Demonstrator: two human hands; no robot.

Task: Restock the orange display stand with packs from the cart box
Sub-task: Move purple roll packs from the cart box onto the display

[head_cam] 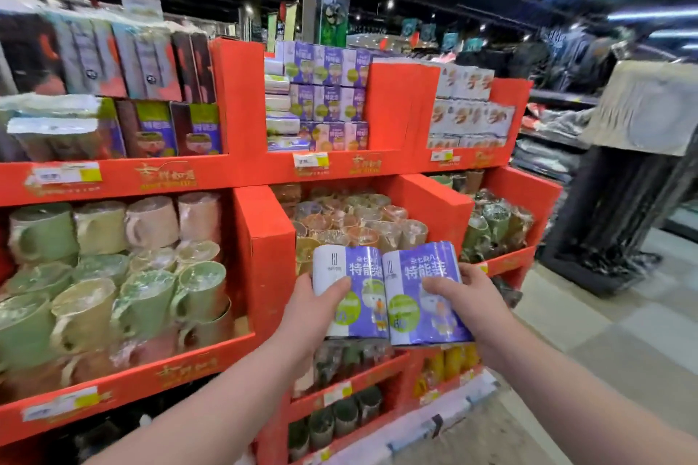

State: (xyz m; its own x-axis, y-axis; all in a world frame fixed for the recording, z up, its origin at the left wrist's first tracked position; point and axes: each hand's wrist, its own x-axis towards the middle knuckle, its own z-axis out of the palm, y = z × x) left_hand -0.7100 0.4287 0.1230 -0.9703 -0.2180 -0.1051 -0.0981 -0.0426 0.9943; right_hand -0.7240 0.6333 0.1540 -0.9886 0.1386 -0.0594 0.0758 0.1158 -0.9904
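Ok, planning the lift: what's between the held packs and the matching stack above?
Head view: above the packs, wrapped glass cups, then the orange shelf lip with a price tag.

Orange display stand (260, 170): bays are sitting packed, the aisle is lying open.
In front of the stand's middle tier, the left hand (313, 310) and right hand (468, 298) are gripping the left pack (362, 276) and right pack (423, 321), blocking the wrapped cups (359, 223) crowding that bay. On the stand's top tier, stacked purple packs (328, 87) are reaching the dividers' tops, leaving air only above. Mugs (113, 276) are filling the stand's left bay. Right of the stand, bare floor (604, 313) is running toward a dark rack (612, 223).
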